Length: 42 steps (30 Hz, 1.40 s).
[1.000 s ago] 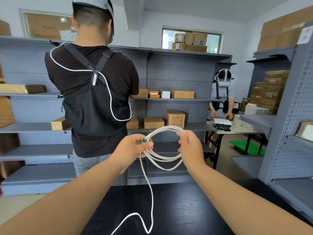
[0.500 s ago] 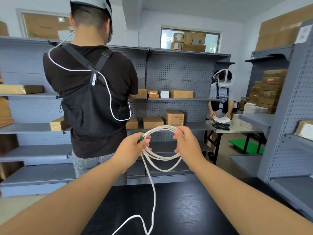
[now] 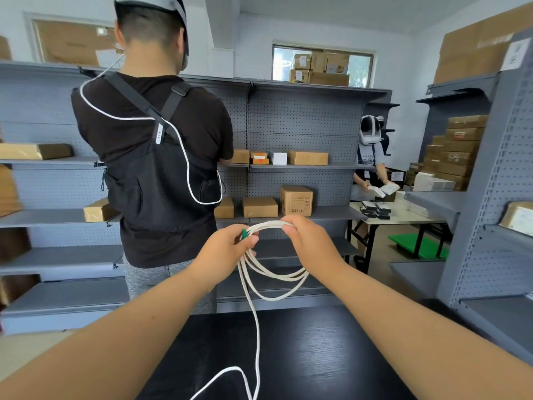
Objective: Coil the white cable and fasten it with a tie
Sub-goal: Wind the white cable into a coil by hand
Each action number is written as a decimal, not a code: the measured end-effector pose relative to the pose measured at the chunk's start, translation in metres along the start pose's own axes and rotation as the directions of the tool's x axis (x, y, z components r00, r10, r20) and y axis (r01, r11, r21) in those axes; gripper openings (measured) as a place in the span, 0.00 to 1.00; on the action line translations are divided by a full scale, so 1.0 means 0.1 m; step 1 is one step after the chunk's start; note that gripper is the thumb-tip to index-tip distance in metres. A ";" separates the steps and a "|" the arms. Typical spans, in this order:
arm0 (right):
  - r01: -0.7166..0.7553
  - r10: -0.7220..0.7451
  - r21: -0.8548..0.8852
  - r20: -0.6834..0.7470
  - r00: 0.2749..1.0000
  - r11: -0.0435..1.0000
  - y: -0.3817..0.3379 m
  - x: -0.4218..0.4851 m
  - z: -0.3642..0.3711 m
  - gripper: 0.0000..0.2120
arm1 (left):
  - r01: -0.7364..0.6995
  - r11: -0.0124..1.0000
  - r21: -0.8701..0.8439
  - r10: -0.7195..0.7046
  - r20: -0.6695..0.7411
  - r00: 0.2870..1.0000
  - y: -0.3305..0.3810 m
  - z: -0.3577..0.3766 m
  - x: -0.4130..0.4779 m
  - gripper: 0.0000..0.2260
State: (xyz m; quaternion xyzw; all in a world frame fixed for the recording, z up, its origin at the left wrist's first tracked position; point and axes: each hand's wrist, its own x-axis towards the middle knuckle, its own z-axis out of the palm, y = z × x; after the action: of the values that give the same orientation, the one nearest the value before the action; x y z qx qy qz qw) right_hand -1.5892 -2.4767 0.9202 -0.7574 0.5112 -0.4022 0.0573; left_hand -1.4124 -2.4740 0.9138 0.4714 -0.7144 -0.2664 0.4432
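Grey pegboard shelving (image 3: 302, 125) with brown cartons (image 3: 259, 207) fills the wall ahead, and a person in a black shirt (image 3: 161, 168) stands with their back to us between it and our black table (image 3: 302, 356). They are just left of our hands, near the table's far edge, so that side is tight. On the right a tall shelf unit (image 3: 490, 226) flanks the table; between it and the back shelving the floor opens toward a pale table (image 3: 403, 217), where a second person (image 3: 369, 157) stands well apart from us.

We hold the white cable (image 3: 274, 280) in the air over the table's far edge — the coil is clear of the tabletop. Our left hand (image 3: 227, 249) curls its fingers round the gathered strands at the coil's left end, and a small green piece (image 3: 244, 233) shows by the thumb; it may be the tie, though we cannot tell at this size. Our right hand (image 3: 311, 241) pinches the top strands at the right end. The coil's long axis runs left to right between the hands, its loops sagging downward. One loose strand drops from the left hand to the tabletop, bends there — and runs off the bottom edge of view.
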 end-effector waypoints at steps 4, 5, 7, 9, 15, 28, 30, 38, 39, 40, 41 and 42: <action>-0.033 0.040 0.089 -0.077 0.996 0.996 0.02 0.00 0.02 0.12 | 0.104 0.942 -0.319 -0.106 0.010 0.994 -0.07 0.11 -0.05 0.06; -0.043 0.054 0.106 -0.106 0.993 0.993 0.03 0.00 0.03 0.11 | 0.120 0.924 -0.364 -0.125 0.010 0.992 -0.08 0.14 -0.06 0.06; -0.063 0.086 0.144 -0.156 0.984 0.988 0.04 0.01 0.05 0.11 | 0.143 0.893 -0.428 -0.153 0.011 0.988 -0.08 0.19 -0.08 0.07; -0.080 0.113 0.182 -0.183 0.977 0.980 0.05 0.01 0.07 0.11 | 0.153 0.872 -0.464 -0.170 0.005 0.986 -0.06 0.22 -0.08 0.07; -0.126 0.204 0.327 -0.217 0.955 0.937 0.07 0.00 0.16 0.11 | 0.168 0.804 -0.570 -0.187 0.026 0.982 -0.03 0.26 -0.03 0.07; -0.164 0.372 0.523 -0.322 0.870 0.836 0.03 0.04 0.29 0.08 | 0.113 0.826 -0.552 -0.140 -0.007 0.990 -0.02 0.30 -0.02 0.08; -0.168 0.396 0.547 -0.331 0.856 0.820 0.02 0.03 0.31 0.08 | 0.076 0.867 -0.492 -0.128 -0.072 0.989 -0.02 0.32 -0.01 0.07; -0.201 0.394 0.549 -0.259 0.882 0.811 -0.08 0.00 0.35 0.11 | -0.079 0.920 -0.383 -0.075 -0.372 0.925 0.05 0.36 0.00 0.11; -0.210 0.397 0.550 -0.246 0.884 0.809 -0.09 -0.01 0.34 0.11 | -0.075 0.913 -0.400 -0.089 -0.376 0.922 0.06 0.36 0.00 0.12; -0.218 0.406 0.560 -0.236 0.883 0.800 -0.09 -0.02 0.35 0.12 | -0.067 0.906 -0.419 -0.103 -0.370 0.923 0.06 0.35 0.01 0.12; -0.227 0.420 0.579 -0.224 0.880 0.783 -0.10 -0.02 0.35 0.12 | -0.058 0.897 -0.438 -0.115 -0.357 0.927 0.06 0.34 0.01 0.13; -0.236 0.437 0.605 -0.207 0.875 0.760 -0.11 -0.02 0.35 0.12 | -0.050 0.887 -0.460 -0.125 -0.342 0.931 0.06 0.34 0.02 0.13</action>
State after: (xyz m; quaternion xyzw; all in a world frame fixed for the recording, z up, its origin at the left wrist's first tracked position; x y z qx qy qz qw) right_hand -1.5578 -2.4814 0.9010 -0.5199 0.5012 -0.6401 0.2620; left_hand -1.4452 -2.4742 0.9036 0.4075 -0.5272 -0.3456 0.6607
